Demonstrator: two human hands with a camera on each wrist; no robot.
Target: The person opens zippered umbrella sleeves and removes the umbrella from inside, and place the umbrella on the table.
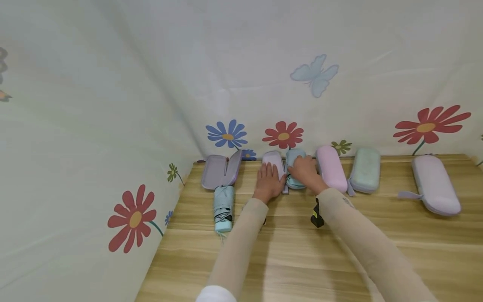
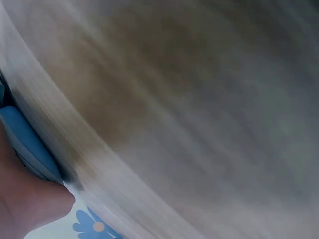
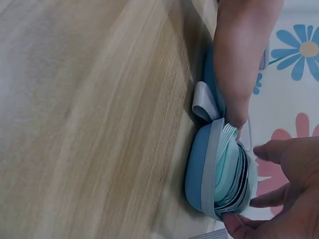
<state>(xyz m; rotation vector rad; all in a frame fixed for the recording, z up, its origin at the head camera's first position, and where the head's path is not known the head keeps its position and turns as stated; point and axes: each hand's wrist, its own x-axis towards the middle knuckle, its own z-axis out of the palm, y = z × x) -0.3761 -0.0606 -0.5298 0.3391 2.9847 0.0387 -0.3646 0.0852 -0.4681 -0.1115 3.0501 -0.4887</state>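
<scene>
An open lilac zip case (image 1: pixel 272 157) lies against the back wall, and my left hand (image 1: pixel 269 181) rests flat on one half with fingers spread. A folded teal umbrella (image 1: pixel 295 155) sits in the other half. Over it is my right hand (image 1: pixel 305 171), its fingers touching the umbrella. In the right wrist view, the folded umbrella (image 3: pixel 227 174) fills the case half, which looks blue there, and the right hand's spread fingers (image 3: pixel 269 199) touch its edge. The left wrist view shows only part of the left hand (image 2: pixel 35 204) beside a case edge (image 2: pixel 32 144).
Left along the wall lies another open lilac case (image 1: pixel 214 172), with a strapped teal umbrella (image 1: pixel 223 205) in front. To the right are closed pink (image 1: pixel 331 168), green (image 1: pixel 367 170) and pale lilac (image 1: pixel 435 184) cases. The wooden table (image 1: pixel 294 260) meets a flower-printed wall covering (image 1: pixel 264 75).
</scene>
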